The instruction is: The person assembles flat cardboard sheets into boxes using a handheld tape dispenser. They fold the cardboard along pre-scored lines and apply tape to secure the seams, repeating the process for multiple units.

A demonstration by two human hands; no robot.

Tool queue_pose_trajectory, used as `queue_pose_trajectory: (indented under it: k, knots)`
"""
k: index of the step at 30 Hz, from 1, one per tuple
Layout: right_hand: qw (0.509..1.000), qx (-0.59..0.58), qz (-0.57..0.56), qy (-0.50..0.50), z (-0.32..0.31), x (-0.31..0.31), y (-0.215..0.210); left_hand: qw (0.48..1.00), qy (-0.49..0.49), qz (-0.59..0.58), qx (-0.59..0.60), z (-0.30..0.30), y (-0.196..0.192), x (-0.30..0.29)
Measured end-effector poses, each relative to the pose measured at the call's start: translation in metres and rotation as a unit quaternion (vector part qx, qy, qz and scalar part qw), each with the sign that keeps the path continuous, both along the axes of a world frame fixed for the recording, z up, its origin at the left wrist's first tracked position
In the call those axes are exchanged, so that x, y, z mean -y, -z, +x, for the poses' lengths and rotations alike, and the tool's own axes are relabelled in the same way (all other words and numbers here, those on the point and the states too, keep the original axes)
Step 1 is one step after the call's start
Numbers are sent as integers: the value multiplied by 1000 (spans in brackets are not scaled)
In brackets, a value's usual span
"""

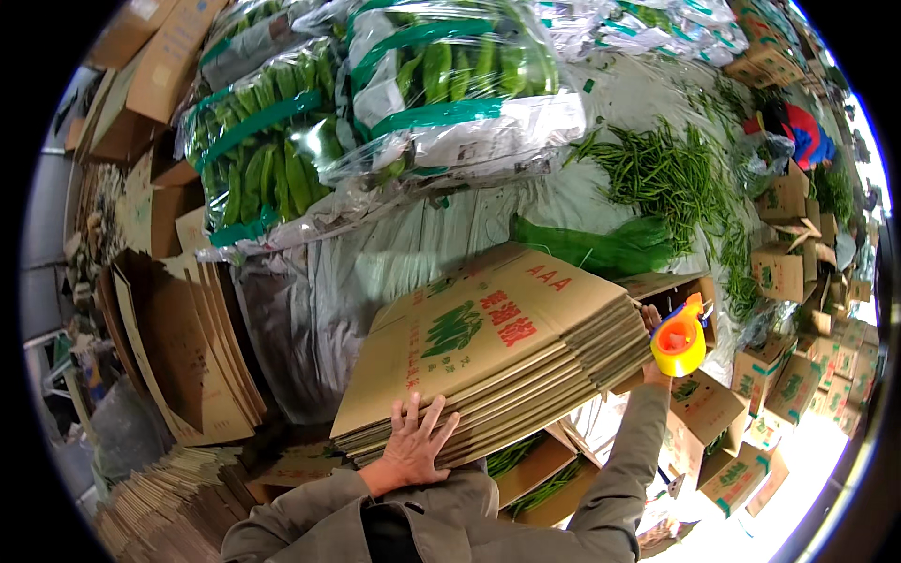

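Note:
A thick stack of flattened cardboard boxes (pixel 450 328), printed in red and green, lies tilted in front of me. My left hand (pixel 413 446) rests on its near edge with the fingers spread. At the stack's right end is my right hand (pixel 651 321), its fingertips against the board edges. An orange tape dispenser (pixel 693 311) with a yellow roll of tape (pixel 678 352) is at that hand and covers much of it; the hand seems closed on it. Beneath the stack, open boxes (pixel 535 474) hold green peppers.
Plastic-wrapped bundles of large green peppers (pixel 460 70) lie at the back. Loose thin green peppers (pixel 666 178) are heaped on a pale sheet (pixel 328 300), beside a green mesh sack (pixel 601 246). Opened cartons (pixel 183 347) and more flat boxes (pixel 169 502) stand left; several printed boxes (pixel 737 479) sit right.

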State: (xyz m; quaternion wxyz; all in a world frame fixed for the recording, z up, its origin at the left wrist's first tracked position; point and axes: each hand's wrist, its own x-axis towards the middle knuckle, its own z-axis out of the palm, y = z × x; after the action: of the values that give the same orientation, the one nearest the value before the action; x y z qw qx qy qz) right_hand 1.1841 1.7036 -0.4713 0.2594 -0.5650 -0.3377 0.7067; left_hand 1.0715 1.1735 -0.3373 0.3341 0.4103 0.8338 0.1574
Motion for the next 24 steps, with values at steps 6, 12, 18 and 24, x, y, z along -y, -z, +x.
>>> queue_pose_trajectory:
  k: [6,12,18,24]
  knots:
    - [997,37,46,-54,-42,-25,-15,999,-31,30,-18,-28,-6,14]
    - [989,63,116,-74,-78,-15,-38,980,-97,173,31,-71,-18,54]
    - [949,124,282,-72,-115,59,-63,612,-749,117,226,-71,76,191]
    - [884,115,316,-324,-154,245,-88,301,-715,237,584,-1,149,184]
